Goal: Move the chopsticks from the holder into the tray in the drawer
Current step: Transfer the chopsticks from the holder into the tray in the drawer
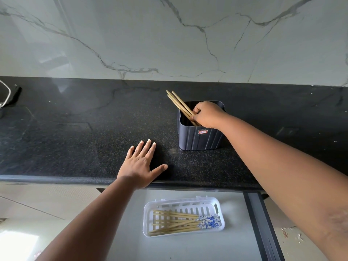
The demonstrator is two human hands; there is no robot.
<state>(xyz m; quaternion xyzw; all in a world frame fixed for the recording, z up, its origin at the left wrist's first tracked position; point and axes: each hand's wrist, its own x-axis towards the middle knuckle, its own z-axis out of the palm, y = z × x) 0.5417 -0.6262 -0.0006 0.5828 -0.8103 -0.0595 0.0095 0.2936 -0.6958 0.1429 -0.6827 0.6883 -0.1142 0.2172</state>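
Head view
Right hand: the right hand (pixel 207 114) curls its fingers around a bundle of chopsticks (pixel 178 103) at the mouth of the dark holder (pixel 199 138) on the black counter (pixel 75 138).
Left hand: the left hand (pixel 140 164) lies flat on the counter, fingers spread, holding nothing.
Tray: more chopsticks (pixel 178 222) lie in the white tray (pixel 150 206) in the open drawer (pixel 188 247).
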